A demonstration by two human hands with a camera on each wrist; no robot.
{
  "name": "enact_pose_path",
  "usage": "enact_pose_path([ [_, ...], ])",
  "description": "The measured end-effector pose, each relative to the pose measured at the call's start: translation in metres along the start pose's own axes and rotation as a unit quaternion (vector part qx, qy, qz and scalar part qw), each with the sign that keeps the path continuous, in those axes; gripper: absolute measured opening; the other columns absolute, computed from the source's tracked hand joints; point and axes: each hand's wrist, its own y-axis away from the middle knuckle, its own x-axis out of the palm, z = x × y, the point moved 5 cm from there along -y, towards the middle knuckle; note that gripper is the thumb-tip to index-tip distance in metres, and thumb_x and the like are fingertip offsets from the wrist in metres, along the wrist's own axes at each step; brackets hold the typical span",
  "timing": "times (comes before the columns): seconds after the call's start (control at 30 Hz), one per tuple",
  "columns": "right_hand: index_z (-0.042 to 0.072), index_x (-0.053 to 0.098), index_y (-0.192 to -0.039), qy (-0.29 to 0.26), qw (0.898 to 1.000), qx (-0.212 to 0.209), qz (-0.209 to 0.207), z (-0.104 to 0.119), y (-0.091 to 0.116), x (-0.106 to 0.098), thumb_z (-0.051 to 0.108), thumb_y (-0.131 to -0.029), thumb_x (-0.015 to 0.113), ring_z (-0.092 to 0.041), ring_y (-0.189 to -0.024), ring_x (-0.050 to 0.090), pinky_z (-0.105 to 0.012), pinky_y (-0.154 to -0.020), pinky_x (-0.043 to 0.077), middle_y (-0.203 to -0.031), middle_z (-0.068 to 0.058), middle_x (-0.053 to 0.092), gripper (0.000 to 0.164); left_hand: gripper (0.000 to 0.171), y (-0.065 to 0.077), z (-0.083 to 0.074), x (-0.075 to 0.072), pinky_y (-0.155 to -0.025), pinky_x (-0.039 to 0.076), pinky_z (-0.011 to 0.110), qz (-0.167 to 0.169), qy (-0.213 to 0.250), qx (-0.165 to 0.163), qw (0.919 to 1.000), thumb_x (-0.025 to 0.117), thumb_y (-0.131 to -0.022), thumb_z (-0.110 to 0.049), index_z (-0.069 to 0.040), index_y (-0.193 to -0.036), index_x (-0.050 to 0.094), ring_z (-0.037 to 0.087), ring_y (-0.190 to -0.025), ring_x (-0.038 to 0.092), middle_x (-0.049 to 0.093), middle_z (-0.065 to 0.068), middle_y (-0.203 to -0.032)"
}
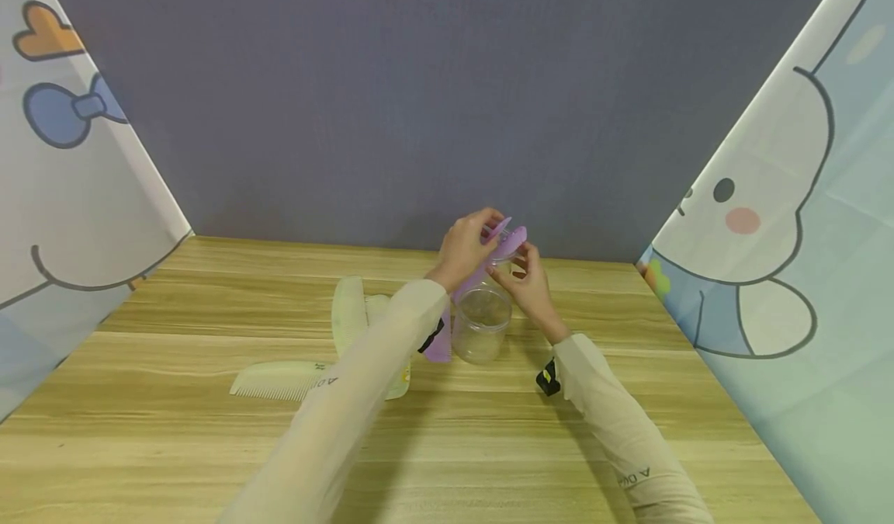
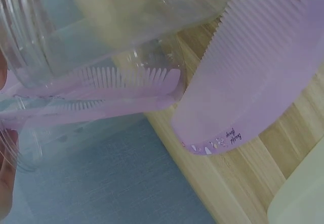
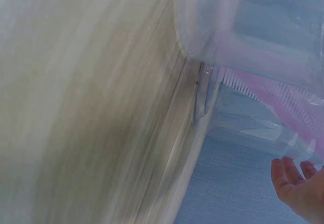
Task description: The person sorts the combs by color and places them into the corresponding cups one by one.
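Two clear plastic jars stand one behind the other: the near jar (image 1: pixel 480 330) has nothing visible inside, and the far jar (image 3: pixel 253 125) holds purple combs (image 2: pixel 136 89). Above the far jar's mouth my left hand (image 1: pixel 464 246) pinches the top end of a purple comb (image 1: pixel 499 229). Beside it another purple comb end (image 1: pixel 515 240) pokes out. With thumb and fingers around the far jar near its rim, my right hand (image 1: pixel 527 282) steadies it. A further purple comb (image 2: pixel 248 77) lies on the table left of the jars, partly hidden by my left arm.
Several pale green combs, among them a toothed one (image 1: pixel 279 380) and an upright-lying one (image 1: pixel 348 310), rest on the wooden table (image 1: pixel 524 446) left of the jars. A grey panel (image 1: pixel 447 105) rises behind the table; cartoon-printed sheets (image 1: pixel 761 237) flank both sides.
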Motion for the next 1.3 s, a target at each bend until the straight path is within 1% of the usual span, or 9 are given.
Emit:
enact_pose_path([
  [0.1,-0.002,0.024,-0.137,-0.003,1.0,-0.001,-0.003,-0.001,0.0,0.0,0.009,-0.081,0.067,-0.043,-0.124,0.038,-0.059,-0.101,0.032,-0.139,-0.025,0.033,0.072,0.034,0.001,0.0,-0.001,-0.079,0.052,0.03,0.01,0.011,0.013,0.9998,0.065,-0.084,-0.012,-0.013,-0.117,0.057,0.015,-0.093,0.062,0.063,0.003,-0.114],
  [0.3,-0.002,0.024,-0.137,-0.006,1.0,-0.003,-0.005,-0.001,0.0,0.0,0.01,-0.082,0.067,-0.043,-0.124,0.038,-0.059,-0.1,0.032,-0.139,-0.025,0.033,0.071,0.04,0.001,0.002,-0.001,-0.083,0.052,0.031,0.034,0.022,0.025,0.9989,0.062,-0.084,-0.007,-0.014,-0.122,0.054,0.018,-0.098,0.063,0.063,0.004,-0.117],
  [0.37,-0.002,0.025,-0.136,-0.008,1.0,-0.001,-0.008,-0.001,0.0,0.0,0.01,-0.081,0.067,-0.043,-0.124,0.038,-0.059,-0.1,0.032,-0.139,-0.025,0.033,0.071,0.04,0.001,0.002,-0.001,-0.085,0.052,0.034,0.04,0.032,0.03,0.9983,0.062,-0.084,-0.005,-0.013,-0.122,0.054,0.019,-0.099,0.063,0.062,0.006,-0.117],
  [0.5,-0.003,0.025,-0.136,-0.011,1.0,0.0,-0.009,-0.001,0.0,0.0,0.01,-0.081,0.067,-0.044,-0.124,0.038,-0.059,-0.1,0.031,-0.139,-0.025,0.033,0.07,0.04,0.001,0.002,-0.002,-0.087,0.051,0.034,0.052,0.049,0.033,0.9969,0.061,-0.083,-0.002,-0.01,-0.121,0.054,0.021,-0.1,0.062,0.062,0.008,-0.118],
  [0.63,-0.003,0.025,-0.136,-0.01,1.0,-0.002,-0.008,-0.001,0.0,0.0,0.009,-0.081,0.067,-0.044,-0.124,0.038,-0.06,-0.101,0.031,-0.138,-0.025,0.034,0.07,0.039,0.0,0.003,-0.003,-0.09,0.05,0.031,0.066,0.055,0.036,0.9956,0.061,-0.084,-0.003,-0.01,-0.122,0.053,0.021,-0.104,0.061,0.061,0.008,-0.12],
  [0.8,-0.002,0.025,-0.137,-0.009,1.0,-0.003,-0.006,-0.001,0.0,0.0,0.009,-0.082,0.067,-0.044,-0.124,0.038,-0.06,-0.101,0.031,-0.139,-0.025,0.034,0.07,0.041,0.0,0.004,-0.004,-0.095,0.047,0.035,0.08,0.056,0.035,0.9946,0.061,-0.085,-0.006,-0.01,-0.124,0.052,0.022,-0.108,0.059,0.059,0.007,-0.122],
  [0.9,-0.002,0.025,-0.137,-0.009,1.0,-0.004,-0.005,-0.001,-0.001,0.0,0.009,-0.082,0.067,-0.044,-0.124,0.038,-0.06,-0.101,0.031,-0.139,-0.025,0.034,0.07,0.041,0.0,0.005,-0.005,-0.096,0.045,0.037,0.083,0.058,0.033,0.9943,0.062,-0.085,-0.008,-0.01,-0.125,0.051,0.022,-0.109,0.058,0.059,0.007,-0.122],
  [1.03,-0.003,0.025,-0.136,-0.005,1.0,-0.004,-0.004,-0.001,-0.001,0.0,0.009,-0.081,0.067,-0.044,-0.124,0.038,-0.06,-0.101,0.031,-0.139,-0.025,0.033,0.07,0.041,0.001,0.006,-0.008,-0.097,0.045,0.036,0.081,0.055,0.033,0.9946,0.062,-0.085,-0.009,-0.009,-0.124,0.051,0.022,-0.11,0.058,0.06,0.007,-0.121],
  [1.3,-0.003,0.025,-0.136,0.001,1.0,0.001,-0.01,-0.001,-0.001,0.001,0.011,-0.082,0.067,-0.044,-0.124,0.038,-0.059,-0.101,0.032,-0.139,-0.026,0.033,0.07,0.041,0.001,0.011,-0.013,-0.096,0.045,0.039,0.082,0.06,0.038,0.9941,0.063,-0.084,-0.009,-0.01,-0.124,0.052,0.028,-0.111,0.057,0.061,0.009,-0.119],
])
